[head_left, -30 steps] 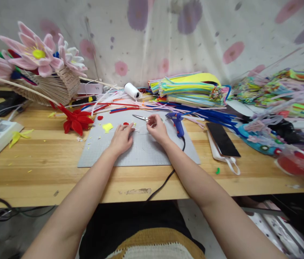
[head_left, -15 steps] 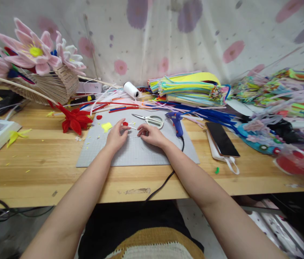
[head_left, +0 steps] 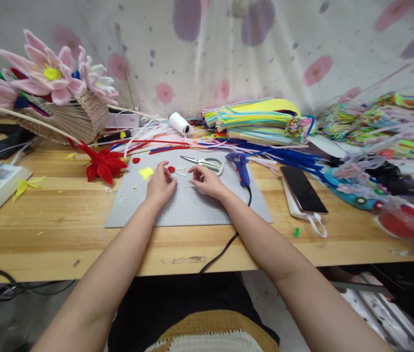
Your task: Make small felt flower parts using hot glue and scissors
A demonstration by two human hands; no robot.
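Note:
Over the grey cutting mat, my left hand is closed, with thumb and fingers curled towards each other. My right hand faces it across a small gap, fingers bent in a pinch. A thin white strand spans this gap; whether the fingers grip its ends I cannot tell. Just beyond the fingertips lie a small red disc and several white stamens with pale tips. Scissors with pale handles rest behind my right hand.
A blue glue gun lies at the mat's right, its cable crossing the table edge. Farther right is a phone. A red flower sits left; pipe cleaners and a white thread spool line the back.
My fingers have shifted slightly, and the gap between my hands is a little wider. A white piece by my left fingertips no longer shows there. The view has moved slightly.

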